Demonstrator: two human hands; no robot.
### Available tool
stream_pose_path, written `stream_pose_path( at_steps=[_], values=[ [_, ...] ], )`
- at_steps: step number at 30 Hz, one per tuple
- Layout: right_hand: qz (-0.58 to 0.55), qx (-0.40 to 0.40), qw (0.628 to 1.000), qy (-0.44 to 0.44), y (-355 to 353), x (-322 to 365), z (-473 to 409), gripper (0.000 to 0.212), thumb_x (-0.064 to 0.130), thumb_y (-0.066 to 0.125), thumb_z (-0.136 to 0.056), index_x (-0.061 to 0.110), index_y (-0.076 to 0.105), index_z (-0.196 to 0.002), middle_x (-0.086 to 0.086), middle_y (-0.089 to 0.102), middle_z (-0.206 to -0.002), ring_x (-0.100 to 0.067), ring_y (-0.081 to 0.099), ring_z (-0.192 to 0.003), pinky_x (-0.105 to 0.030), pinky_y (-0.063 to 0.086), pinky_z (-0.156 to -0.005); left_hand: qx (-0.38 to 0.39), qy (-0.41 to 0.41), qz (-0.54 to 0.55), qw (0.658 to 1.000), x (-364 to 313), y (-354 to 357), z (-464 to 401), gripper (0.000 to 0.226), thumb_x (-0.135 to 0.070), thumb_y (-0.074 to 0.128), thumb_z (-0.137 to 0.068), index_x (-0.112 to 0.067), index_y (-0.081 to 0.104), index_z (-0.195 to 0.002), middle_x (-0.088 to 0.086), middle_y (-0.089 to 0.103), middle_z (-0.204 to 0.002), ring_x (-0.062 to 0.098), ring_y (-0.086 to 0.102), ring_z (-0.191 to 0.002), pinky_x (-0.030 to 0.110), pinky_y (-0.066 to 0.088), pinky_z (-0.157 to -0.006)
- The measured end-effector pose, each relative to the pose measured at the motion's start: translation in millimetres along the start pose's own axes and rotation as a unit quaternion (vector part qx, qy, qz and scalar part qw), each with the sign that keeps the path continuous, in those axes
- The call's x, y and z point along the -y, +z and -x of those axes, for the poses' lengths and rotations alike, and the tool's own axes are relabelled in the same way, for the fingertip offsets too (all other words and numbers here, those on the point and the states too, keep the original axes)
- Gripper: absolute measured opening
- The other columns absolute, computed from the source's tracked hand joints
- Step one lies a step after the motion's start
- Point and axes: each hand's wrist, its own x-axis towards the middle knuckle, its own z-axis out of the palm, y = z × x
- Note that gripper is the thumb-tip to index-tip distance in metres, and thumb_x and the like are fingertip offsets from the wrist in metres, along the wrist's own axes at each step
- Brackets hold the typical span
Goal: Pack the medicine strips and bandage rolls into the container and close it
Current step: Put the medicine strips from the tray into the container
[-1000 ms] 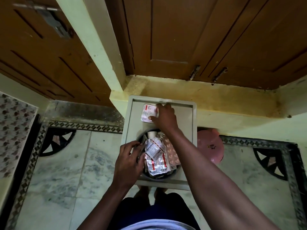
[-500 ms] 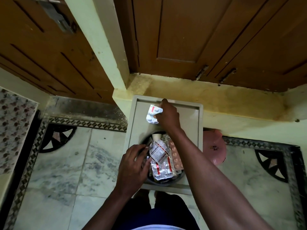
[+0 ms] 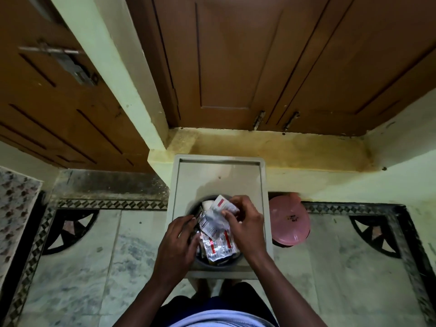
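the packing step is in hand. the container (image 3: pixel 213 262), dark and round, stands at 6 o'clock on the stool (image 3: pixel 219 175) and holds a heap of strips (image 3: pixel 218 246). the right hand (image 3: pixel 245 223) pinches one strip (image 3: pixel 224 205) over its 12 o'clock edge. the left hand (image 3: pixel 177 241) curls on the 9 o'clock rim, gripping it. a white roll (image 3: pixel 206 205) shows inside. next, probably, the strip must be pushed flat, then the pink lid (image 3: pixel 290 223), on the floor at 3 o'clock, must be fetched.

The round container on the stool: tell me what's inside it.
The container holds a heap of silver medicine strips with red print, and a white bandage roll at the far rim. The right hand presses another strip in. Anything underneath is covered.
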Motion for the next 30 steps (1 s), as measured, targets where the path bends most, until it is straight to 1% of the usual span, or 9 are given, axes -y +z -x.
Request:
stream_pose_path(
  at_steps=[4, 8, 11, 15, 18, 22, 25, 28, 30],
  values=[
    [0.036, 0.028, 0.999, 0.009, 13, -17, 7, 0.025, 0.016, 0.082, -0.083, 0.025, 0.065, -0.098, 0.006, 0.066, -0.073, -0.007, 0.062, -0.064, -0.021, 0.049, -0.06, -0.007, 0.018, 0.015, 1.0, -9, -3, -4, 0.04, -0.027, 0.054, -0.103, -0.011, 0.06, -0.139, 0.003, 0.059, -0.139, 0.019, 0.054, -0.129, 0.033, 0.044, -0.11],
    [0.15, 0.064, 0.984, -0.076, 20, -29, 4, 0.015, 0.021, 0.075, -0.086, 0.018, 0.068, -0.098, 0.0, 0.066, -0.091, -0.017, 0.062, -0.087, -0.034, 0.052, -0.077, 0.028, 0.068, -0.028, 0.997, -4, 8, -6, 0.049, -0.029, 0.064, -0.098, -0.013, 0.057, -0.144, 0.008, 0.057, -0.143, 0.026, 0.054, -0.133, 0.042, 0.047, -0.107],
    [0.176, 0.034, 0.979, -0.096, 9, -34, 8, 0.019, 0.023, 0.071, -0.091, 0.015, 0.07, -0.108, -0.003, 0.064, -0.108, -0.02, 0.058, -0.105, -0.029, 0.048, -0.089, 0.045, 0.06, -0.054, 0.996, 1, 18, -4, 0.054, -0.035, 0.067, -0.096, -0.014, 0.057, -0.145, 0.01, 0.057, -0.145, 0.03, 0.053, -0.136, 0.047, 0.048, -0.106],
    [0.167, -0.036, 0.98, -0.101, -17, -44, 12, 0.01, 0.019, 0.07, -0.093, 0.013, 0.07, -0.101, -0.003, 0.062, -0.1, -0.021, 0.059, -0.095, -0.029, 0.048, -0.082, 0.035, 0.047, -0.058, 0.997, -5, 17, -5, 0.055, -0.034, 0.069, -0.094, -0.012, 0.059, -0.143, 0.011, 0.057, -0.146, 0.031, 0.054, -0.135, 0.047, 0.048, -0.106],
    [0.159, -0.081, 0.982, -0.057, -36, -59, 13, 0.01, 0.015, 0.075, -0.09, 0.012, 0.071, -0.098, -0.003, 0.064, -0.099, -0.021, 0.061, -0.093, -0.014, 0.041, -0.088, 0.035, 0.04, -0.051, 0.997, -7, 16, -4, 0.054, -0.032, 0.068, -0.095, -0.011, 0.058, -0.144, 0.011, 0.056, -0.146, 0.03, 0.054, -0.133, 0.048, 0.049, -0.105],
    [0.156, -0.072, 0.985, -0.026, -48, -73, 15, 0.018, 0.02, 0.078, -0.087, 0.014, 0.072, -0.103, -0.003, 0.064, -0.103, -0.018, 0.061, -0.092, -0.02, 0.043, -0.082, 0.027, 0.03, -0.054, 0.998, -12, 14, 3, 0.054, -0.031, 0.067, -0.095, -0.01, 0.057, -0.144, 0.012, 0.05, -0.152, 0.032, 0.05, -0.138, 0.043, 0.043, -0.113],
    [0.148, -0.04, 0.988, -0.006, -43, -74, 21, 0.029, 0.026, 0.08, -0.087, 0.013, 0.072, -0.112, -0.003, 0.064, -0.108, -0.016, 0.063, -0.085, -0.021, 0.045, -0.078, 0.021, -0.002, -0.025, 0.999, -18, 12, 8, 0.058, -0.031, 0.064, -0.097, -0.01, 0.051, -0.149, 0.013, 0.035, -0.162, 0.031, 0.035, -0.149, 0.04, 0.032, -0.122],
    [0.151, -0.022, 0.988, 0.016, -32, -76, 28, 0.037, 0.026, 0.077, -0.089, 0.01, 0.069, -0.121, -0.007, 0.066, -0.109, -0.02, 0.064, -0.093, -0.032, 0.052, -0.082, 0.027, -0.069, 0.041, 0.996, -27, 13, 14, 0.059, -0.029, 0.064, -0.101, -0.016, 0.043, -0.154, 0.003, 0.02, -0.17, 0.017, 0.023, -0.157, 0.032, 0.028, -0.123],
    [0.147, -0.018, 0.989, 0.027, -26, -77, 30, 0.037, 0.02, 0.074, -0.091, 0.009, 0.067, -0.125, -0.007, 0.067, -0.109, -0.021, 0.063, -0.097, -0.031, 0.051, -0.083, 0.024, -0.093, 0.063, 0.993, -31, 14, 16, 0.058, -0.025, 0.062, -0.101, -0.018, 0.042, -0.155, -0.002, 0.017, -0.172, 0.007, 0.021, -0.156, 0.024, 0.029, -0.12]
  ],
)
